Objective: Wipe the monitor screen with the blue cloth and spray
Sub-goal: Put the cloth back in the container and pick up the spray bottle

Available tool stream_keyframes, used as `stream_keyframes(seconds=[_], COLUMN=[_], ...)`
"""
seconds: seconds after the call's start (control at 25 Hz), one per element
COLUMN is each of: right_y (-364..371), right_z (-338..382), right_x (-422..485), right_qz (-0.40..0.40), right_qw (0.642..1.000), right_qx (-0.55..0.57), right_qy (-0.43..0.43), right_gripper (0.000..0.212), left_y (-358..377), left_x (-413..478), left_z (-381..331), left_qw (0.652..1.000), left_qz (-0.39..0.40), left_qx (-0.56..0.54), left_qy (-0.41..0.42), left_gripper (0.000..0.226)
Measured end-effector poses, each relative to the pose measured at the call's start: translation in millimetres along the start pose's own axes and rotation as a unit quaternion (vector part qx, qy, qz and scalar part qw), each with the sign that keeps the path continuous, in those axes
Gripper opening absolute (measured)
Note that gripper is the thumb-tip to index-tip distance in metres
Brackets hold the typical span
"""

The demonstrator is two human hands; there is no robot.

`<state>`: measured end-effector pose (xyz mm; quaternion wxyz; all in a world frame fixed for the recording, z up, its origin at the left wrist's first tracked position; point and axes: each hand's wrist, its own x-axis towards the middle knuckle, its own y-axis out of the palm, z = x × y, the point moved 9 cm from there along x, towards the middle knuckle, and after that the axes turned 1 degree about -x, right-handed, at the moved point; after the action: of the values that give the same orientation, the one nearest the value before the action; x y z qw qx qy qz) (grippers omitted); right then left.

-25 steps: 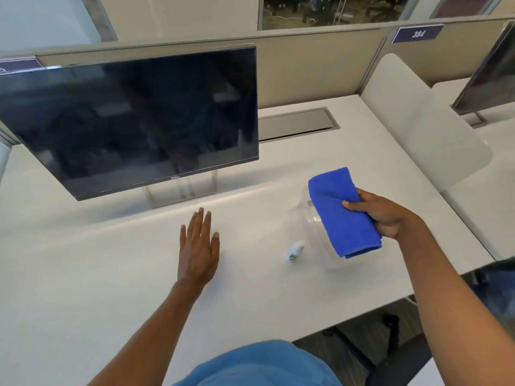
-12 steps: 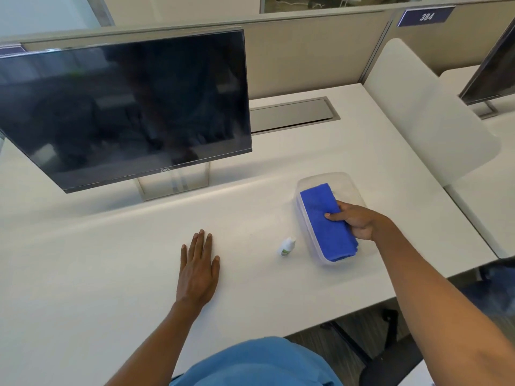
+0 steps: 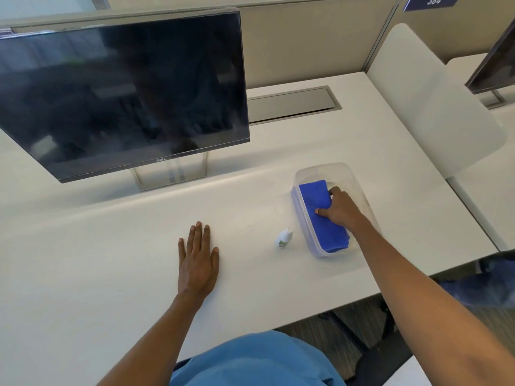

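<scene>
Blue cloth (image 3: 320, 215) now lowered from mid-air into clear tub (image 3: 359, 185) at frame right, right hand (image 3: 338, 208) pressing it, fingers curled over; left hand (image 3: 198, 260) flat, empty; spray bottle (image 3: 284, 238) beside; monitor (image 3: 122, 93) upper left, wiping apparently finished.

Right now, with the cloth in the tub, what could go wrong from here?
1. The right hand presses the cloth into a light clear tub near the desk edge; lifting the cloth could drag it along.
2. The small spray bottle stands just left of the tub; a sweep toward the monitor might tip it.
</scene>
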<state>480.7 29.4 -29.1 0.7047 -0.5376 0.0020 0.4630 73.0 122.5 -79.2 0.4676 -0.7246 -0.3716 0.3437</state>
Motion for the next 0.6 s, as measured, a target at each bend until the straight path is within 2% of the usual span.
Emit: stream_keyframes(seconds=[0.16,0.48,0.6], right_y=[5.2,15.5,13.3], right_z=[5.6,19.0,25.7], right_x=[-0.5,-6.3,-14.5], right_qz=[-0.016,-0.001,0.016], right_qw=[0.999,0.998,0.998], right_qx=[-0.011,0.017,0.003], right_qy=[-0.028,-0.065,-0.063], right_gripper=[0.072,0.059,0.066], left_y=[2.3,5.1,4.6], left_x=[-0.3,-1.0,-0.9], left_z=[1.7,1.3,2.3], left_qw=[1.0,1.0,1.0], left_qz=[-0.007,-0.009,-0.009], left_qx=[0.011,0.022,0.022], left_qy=[-0.003,-0.003,-0.005], left_gripper=[0.072,0.072,0.074])
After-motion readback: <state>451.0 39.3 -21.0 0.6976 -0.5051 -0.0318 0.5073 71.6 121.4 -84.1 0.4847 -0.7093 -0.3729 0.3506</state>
